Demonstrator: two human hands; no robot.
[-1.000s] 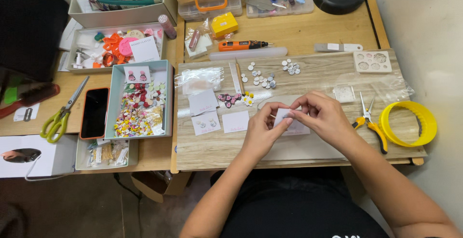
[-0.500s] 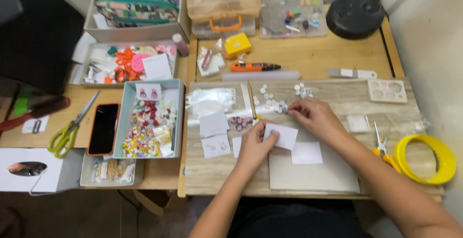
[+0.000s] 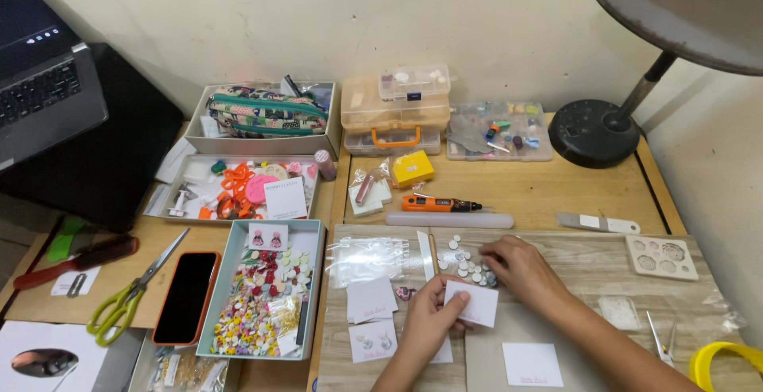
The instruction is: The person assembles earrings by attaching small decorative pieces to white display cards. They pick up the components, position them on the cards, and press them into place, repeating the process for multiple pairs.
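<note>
Since a half-second ago, our right hand (image 3: 520,269) is reaching left to the small round white pieces (image 3: 465,261) on the wooden bench (image 3: 556,193), fingers closing over them; our left hand (image 3: 429,320) is pinching the small white paper card (image 3: 471,303) just below, nearer us.

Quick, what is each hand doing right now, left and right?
Left hand: closed on a small white card, pinched at its left edge.
Right hand: fingers curled down on the pile of small round pieces; whether it grips one cannot be told.
</note>
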